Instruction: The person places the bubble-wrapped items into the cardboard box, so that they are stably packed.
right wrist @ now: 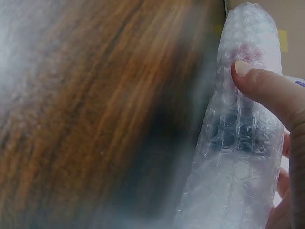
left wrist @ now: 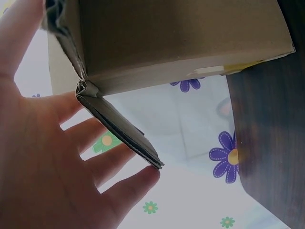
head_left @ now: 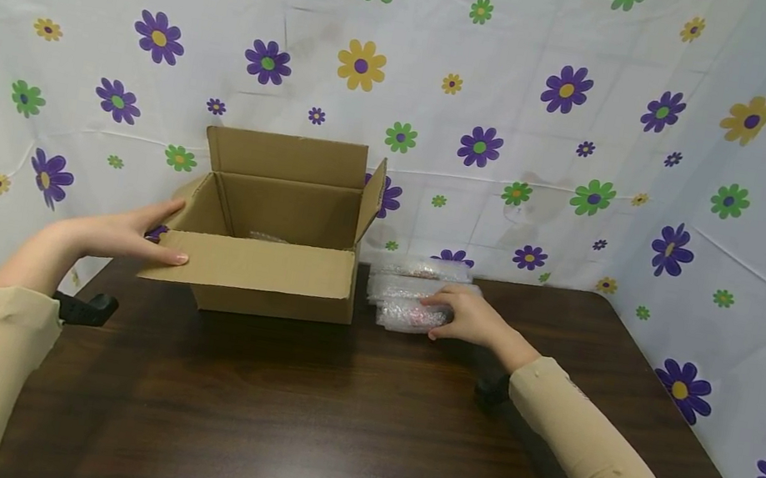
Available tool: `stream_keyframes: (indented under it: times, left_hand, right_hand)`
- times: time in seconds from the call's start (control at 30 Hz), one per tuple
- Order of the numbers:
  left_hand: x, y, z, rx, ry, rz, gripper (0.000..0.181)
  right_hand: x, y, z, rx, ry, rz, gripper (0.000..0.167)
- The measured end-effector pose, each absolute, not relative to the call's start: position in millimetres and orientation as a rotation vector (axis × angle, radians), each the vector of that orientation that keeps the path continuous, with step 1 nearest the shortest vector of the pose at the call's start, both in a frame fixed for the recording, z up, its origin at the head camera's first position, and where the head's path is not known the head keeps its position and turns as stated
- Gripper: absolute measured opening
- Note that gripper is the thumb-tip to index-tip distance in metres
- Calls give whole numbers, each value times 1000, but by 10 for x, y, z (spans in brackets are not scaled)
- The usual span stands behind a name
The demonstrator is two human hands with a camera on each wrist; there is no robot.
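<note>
- Left hand point(head_left: 114, 232), fingers apart, rests against the left flap point(left wrist: 119, 125) of the cardboard box point(head_left: 273, 305).
- Right hand point(head_left: 471, 321) clamped on near bubble-wrapped parcel point(head_left: 408, 317); it might slip if loosely pinched.

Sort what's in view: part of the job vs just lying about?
Part of the job, by the look of it:
open cardboard box, left hand on its flaps
bubble-wrapped package in the right hand
other bubble-wrapped packages

Just surroundings:
dark wood-grain table
flower-print backdrop
</note>
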State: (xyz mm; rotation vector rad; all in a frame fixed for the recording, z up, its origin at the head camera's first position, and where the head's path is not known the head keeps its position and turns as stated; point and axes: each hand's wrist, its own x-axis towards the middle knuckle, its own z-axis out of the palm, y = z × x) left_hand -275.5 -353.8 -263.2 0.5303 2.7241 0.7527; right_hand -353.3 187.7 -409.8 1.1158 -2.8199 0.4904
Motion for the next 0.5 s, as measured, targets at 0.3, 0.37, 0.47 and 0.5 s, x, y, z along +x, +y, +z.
stream_keyframes:
  times: [0.3, 0.37, 0.47, 0.5]
  left_hand:
    - [-2750, -3556, -2631, 532, 2726, 763, 104]
    - [-2756, -3554, -2634, 537, 2729, 758, 103]
    - [-2767, -3549, -2635, 539, 2730, 753, 103]
    - [-2771, -3548, -2635, 539, 2731, 751, 103]
  right_hand:
    - [-3478, 1876, -3950, 1094, -2813, 536, 54]
    - [-3465, 1878, -3917, 1094, -2810, 548, 53]
    - [-3448, 1886, -3864, 1094, -2810, 538, 53]
    - [-3440, 1890, -3843, 1094, -2809, 536, 53]
